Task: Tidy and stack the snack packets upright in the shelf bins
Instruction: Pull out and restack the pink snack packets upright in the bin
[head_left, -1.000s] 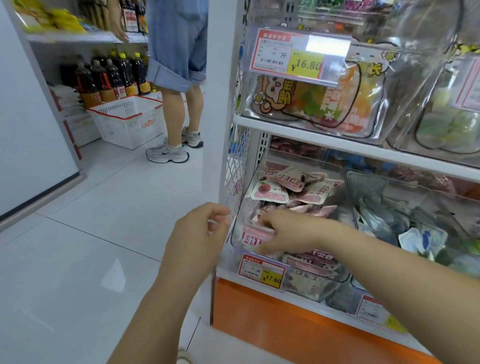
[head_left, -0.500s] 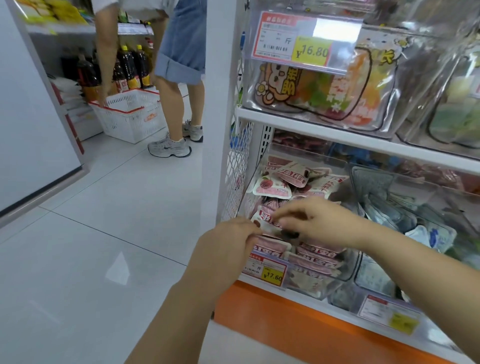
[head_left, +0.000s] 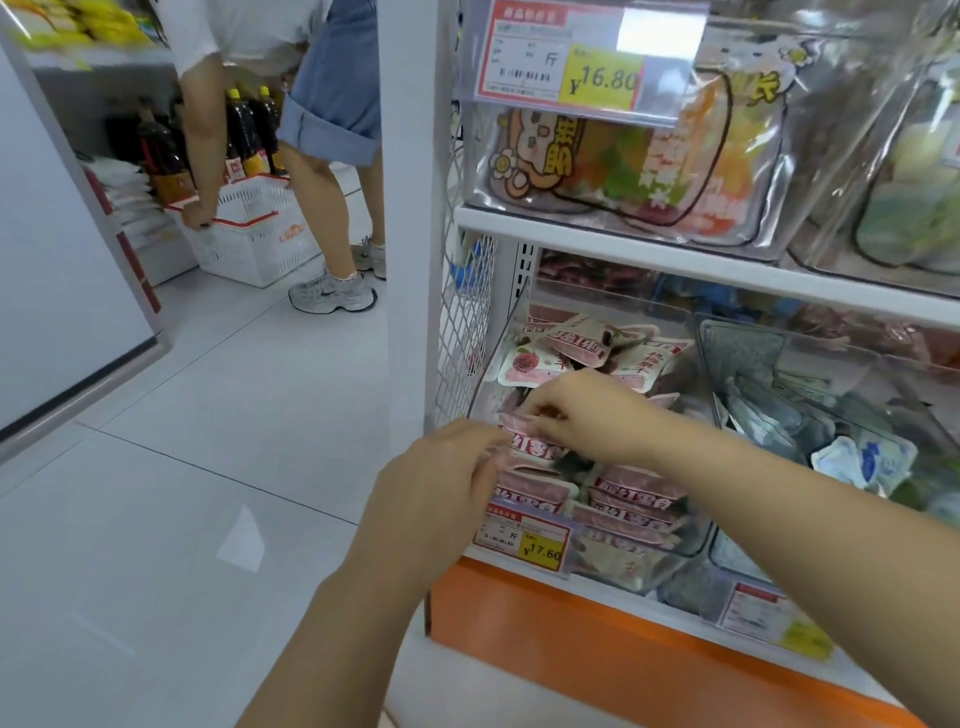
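The clear bin opens at the top only. The shelf board above caps far headroom. The wire mesh panel closes the left side; the neighbouring bin closes the right. Loose packets fill the far half, upright packets the near right. The left hand and right hand, pinching a pink packet, occupy the near left. The floor left of this panel is open.

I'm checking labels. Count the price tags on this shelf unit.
3. The 16.80 tag on the top bin; the 17.60 tag on the pink-packet bin; a blurred tag lower right. Others may be cut off at right.
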